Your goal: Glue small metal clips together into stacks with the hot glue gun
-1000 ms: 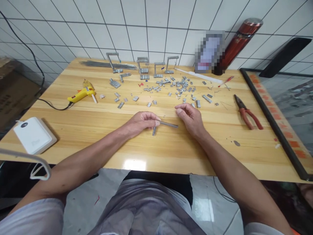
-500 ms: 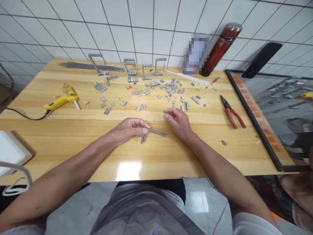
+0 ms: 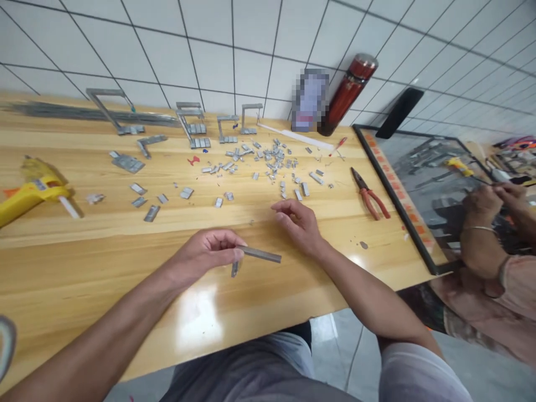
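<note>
Left hand [image 3: 211,251] grips grey metal bar [image 3: 262,254] near tabletop [image 3: 285,301] front edge.
Left thumb and fingers clamped on bar; right hand [image 3: 299,224] nearby, thumb and fingertips apart.

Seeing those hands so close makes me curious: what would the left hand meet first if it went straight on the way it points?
Probably the right hand, with the gray metal bar held in the left hand leading, though relative heights are unclear.

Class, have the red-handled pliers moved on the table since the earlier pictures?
No: the pliers lie in the same spot beside the panel's black edge; only the view shifted.
</note>
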A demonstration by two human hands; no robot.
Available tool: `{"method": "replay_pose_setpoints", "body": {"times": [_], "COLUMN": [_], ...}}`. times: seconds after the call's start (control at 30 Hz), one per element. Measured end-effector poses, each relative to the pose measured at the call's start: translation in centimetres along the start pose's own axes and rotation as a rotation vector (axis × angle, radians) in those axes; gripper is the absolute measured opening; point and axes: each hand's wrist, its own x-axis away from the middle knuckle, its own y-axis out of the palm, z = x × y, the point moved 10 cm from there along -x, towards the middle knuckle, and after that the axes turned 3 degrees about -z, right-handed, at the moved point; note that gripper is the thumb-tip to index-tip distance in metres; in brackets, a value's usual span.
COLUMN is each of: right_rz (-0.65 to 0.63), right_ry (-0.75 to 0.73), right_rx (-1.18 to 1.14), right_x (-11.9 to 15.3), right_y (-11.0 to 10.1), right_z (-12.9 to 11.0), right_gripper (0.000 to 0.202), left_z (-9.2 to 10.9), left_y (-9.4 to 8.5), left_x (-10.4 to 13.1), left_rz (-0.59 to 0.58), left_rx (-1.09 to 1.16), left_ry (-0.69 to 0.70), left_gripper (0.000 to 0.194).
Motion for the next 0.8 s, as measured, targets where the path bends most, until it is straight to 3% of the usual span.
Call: {"method": "replay_pose_setpoints", "body": {"times": [0.3, 0.8], "right_rz": [0.017, 0.034], "right_ry": [0.060, 0.079], "right_rx": [-0.018, -0.068], "right_x": [0.2, -0.3], "right_y": [0.0, 0.8], "right_z": [1.5, 0.9], "right_gripper": [0.037, 0.026], "left_z": [-0.8, 0.4], "left_y": [0.2, 0.3], "left_x": [-0.1, 0.0], "left_rz": [-0.026, -0.079], "left_rx": [-0.011, -0.048], "left_ry": [-0.047, 0.013], "left_gripper": [0.040, 0.033]}}
